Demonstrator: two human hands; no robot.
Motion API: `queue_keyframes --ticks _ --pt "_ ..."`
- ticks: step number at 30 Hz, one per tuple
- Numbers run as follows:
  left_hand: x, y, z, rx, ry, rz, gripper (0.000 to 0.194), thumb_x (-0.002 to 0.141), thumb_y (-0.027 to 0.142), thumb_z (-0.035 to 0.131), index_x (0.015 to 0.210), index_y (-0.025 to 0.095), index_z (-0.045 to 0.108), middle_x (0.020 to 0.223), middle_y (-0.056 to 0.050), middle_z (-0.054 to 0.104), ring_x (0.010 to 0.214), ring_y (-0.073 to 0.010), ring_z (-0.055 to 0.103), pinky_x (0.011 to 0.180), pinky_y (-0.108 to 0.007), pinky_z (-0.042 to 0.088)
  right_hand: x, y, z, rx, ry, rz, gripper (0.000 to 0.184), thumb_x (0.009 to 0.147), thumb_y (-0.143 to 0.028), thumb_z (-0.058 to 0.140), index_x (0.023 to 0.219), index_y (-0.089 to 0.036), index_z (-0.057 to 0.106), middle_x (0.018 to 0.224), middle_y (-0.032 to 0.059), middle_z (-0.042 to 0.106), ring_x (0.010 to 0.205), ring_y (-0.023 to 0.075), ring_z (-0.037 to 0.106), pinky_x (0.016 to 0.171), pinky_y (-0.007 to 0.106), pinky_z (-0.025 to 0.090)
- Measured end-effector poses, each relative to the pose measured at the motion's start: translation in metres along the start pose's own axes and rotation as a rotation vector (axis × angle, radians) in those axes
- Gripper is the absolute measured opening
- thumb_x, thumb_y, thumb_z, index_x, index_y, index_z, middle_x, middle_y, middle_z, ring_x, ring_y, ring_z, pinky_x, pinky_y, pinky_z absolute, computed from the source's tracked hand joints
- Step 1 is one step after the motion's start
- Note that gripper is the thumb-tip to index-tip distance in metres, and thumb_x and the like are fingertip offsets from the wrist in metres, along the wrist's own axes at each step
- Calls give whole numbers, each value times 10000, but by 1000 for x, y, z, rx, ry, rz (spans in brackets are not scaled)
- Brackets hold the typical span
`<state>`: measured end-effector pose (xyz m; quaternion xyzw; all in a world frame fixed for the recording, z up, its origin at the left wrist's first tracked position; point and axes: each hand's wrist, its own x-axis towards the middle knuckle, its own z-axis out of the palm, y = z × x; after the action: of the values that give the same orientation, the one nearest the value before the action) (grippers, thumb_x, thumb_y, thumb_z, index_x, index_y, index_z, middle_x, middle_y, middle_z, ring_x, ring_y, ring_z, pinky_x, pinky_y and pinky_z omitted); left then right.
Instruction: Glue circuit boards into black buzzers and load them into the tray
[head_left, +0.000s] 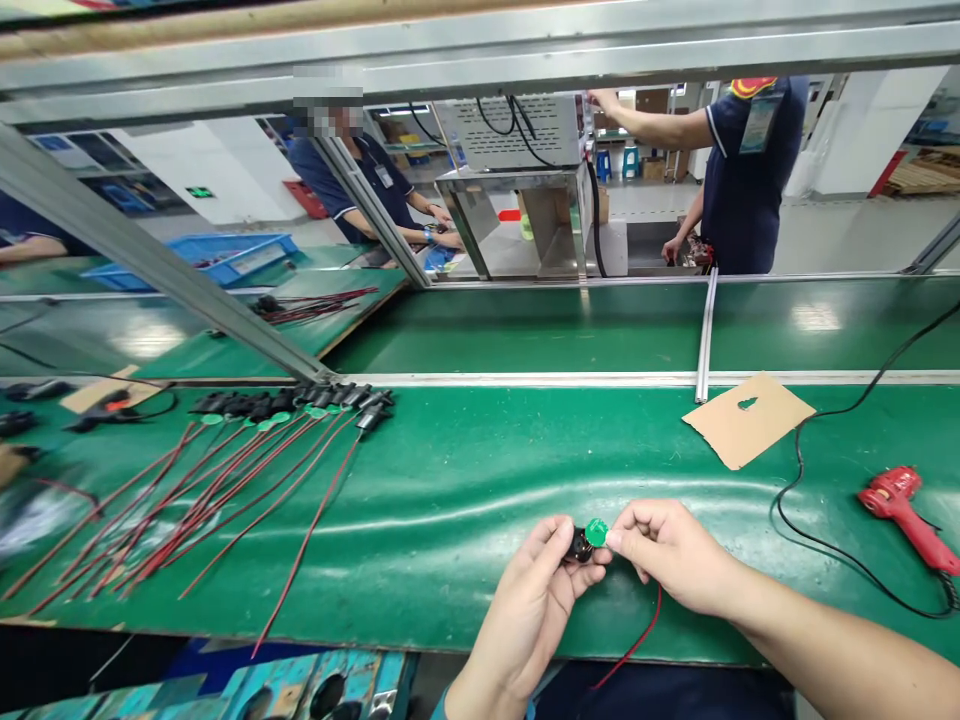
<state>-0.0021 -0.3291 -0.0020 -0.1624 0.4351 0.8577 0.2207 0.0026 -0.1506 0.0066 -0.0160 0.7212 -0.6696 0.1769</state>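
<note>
Near the front edge of the green bench, my left hand (536, 590) pinches a black round plastic housing (579, 546) between thumb and fingers. A small round green circuit board (597, 532) sits against the housing's right side, and my right hand (664, 550) grips it at its edge. From below my right hand a red wire (646, 635) hangs toward the bench edge. Off to the left lies a row of similar black housings (262, 404), several with green boards showing, their long red wires (225, 490) stretched toward the front edge.
A red glue gun (911, 515) with a black cord lies on the right, near a piece of cardboard (750, 420). Behind the metal frame (465, 379) runs a green conveyor belt (525, 325). Two co-workers stand beyond it. A blue tray (240, 262) is at far left.
</note>
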Motion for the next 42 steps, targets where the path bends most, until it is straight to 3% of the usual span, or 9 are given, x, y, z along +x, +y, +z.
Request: queue_keyframes --ticks 5,10,14,18,21,24,29,36,42 --pt "3 -11 -9 13 -72 62 418 618 380 960 842 169 677 751 26 641 667 -87 550 575 -199 459 -1 -16 -8 -112 22 18 220 853 -360 624 760 -160 620 578 -62 488 526 90 401 505 236 293" --pt "0 -19 -17 234 -213 83 531 701 459 894 1111 184 699 941 -54 727 782 -158 624 704 -271 481 -6 -29 -15 -165 -31 -32 184 860 -285 624 750 -142 661 608 -43 554 572 93 433 546 227 329" --pt "-7 -22 -22 497 -248 148 411 761 421 854 1059 192 686 967 -42 714 923 -185 625 877 -298 470 -9 -32 -21 -314 -68 -100 158 874 -225 629 756 -139 688 680 -4 650 610 110 525 577 229 386" --pt "-17 -28 -20 577 -201 188 330 843 410 781 1039 234 581 912 0 667 887 -168 606 813 -277 462 -13 -25 -25 -641 -94 -500 194 947 -206 595 815 -141 720 731 27 666 675 133 560 637 255 405" --pt "-23 -28 -14 558 -281 180 341 896 469 701 1088 236 543 959 -20 655 846 -162 591 786 -285 483 -16 -17 -24 -950 -18 -875 324 1015 -213 487 788 -140 705 670 32 600 622 155 465 595 303 345" --pt "-26 -26 -12 573 -363 171 357 965 540 555 1132 225 530 958 -30 619 791 -159 582 742 -297 499 -21 -13 -21 -1129 12 -1026 365 1032 -173 409 805 -131 691 661 40 570 613 175 406 577 331 307" --pt "-30 -32 -25 826 -257 344 276 1033 430 452 1210 234 532 937 -33 611 859 -184 604 822 -316 507 -31 -13 -15 -1086 -10 -971 299 1027 -157 415 940 -112 698 688 44 583 633 184 439 585 332 341" --pt "-36 -41 -49 1048 -303 602 439 1015 243 501 1437 278 386 1342 -119 590 1264 -241 590 1069 -374 476 -41 -23 -10 -508 -160 -423 177 972 -218 558 1085 -137 667 837 32 669 696 125 581 667 245 465" --pt "-40 -39 -44 1012 -267 680 445 1000 254 544 1433 287 448 1356 -115 592 1307 -247 566 1105 -369 437 -41 -32 -8 -440 -188 -371 196 962 -199 549 1062 -169 714 781 13 666 675 122 579 663 242 453"
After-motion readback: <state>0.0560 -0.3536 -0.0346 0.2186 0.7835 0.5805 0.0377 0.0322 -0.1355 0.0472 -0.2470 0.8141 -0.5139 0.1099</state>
